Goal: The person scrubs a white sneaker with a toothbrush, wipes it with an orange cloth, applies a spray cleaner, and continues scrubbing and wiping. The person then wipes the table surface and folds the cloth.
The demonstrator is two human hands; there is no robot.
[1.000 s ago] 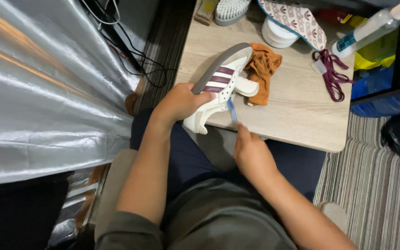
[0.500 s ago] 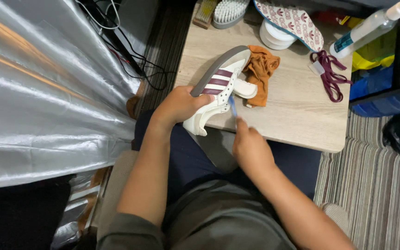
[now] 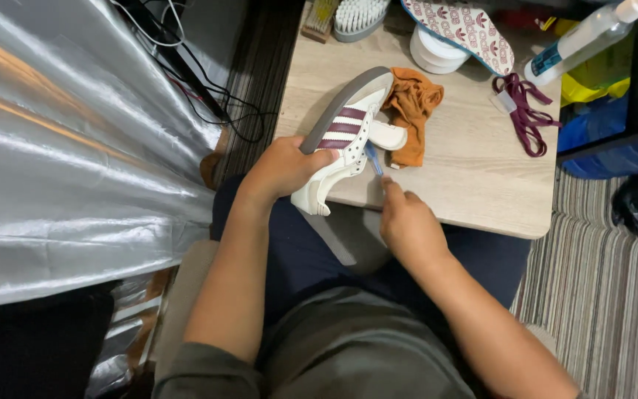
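The left hand (image 3: 283, 168) clamps one white sneaker (image 3: 345, 137) with maroon stripes, grip closed around its heel and side, tipping it on edge over the near edge of the table (image 3: 474, 185) so the grey sole faces out to ten o'clock and the side panel is turned toward the person. At four o'clock from the shoe, the right hand (image 3: 407, 225) pinches one small blue-handled brush (image 3: 373, 157), grip narrow, with the tip touching the shoe's side. One orange cloth (image 3: 413, 111) lies just beside the shoe at three o'clock, close to hand. Farther off sit one scrubbing brush (image 3: 359, 16), one patterned insole (image 3: 461, 29), one bundle of maroon laces (image 3: 522, 111) and one spray bottle (image 3: 588, 33).
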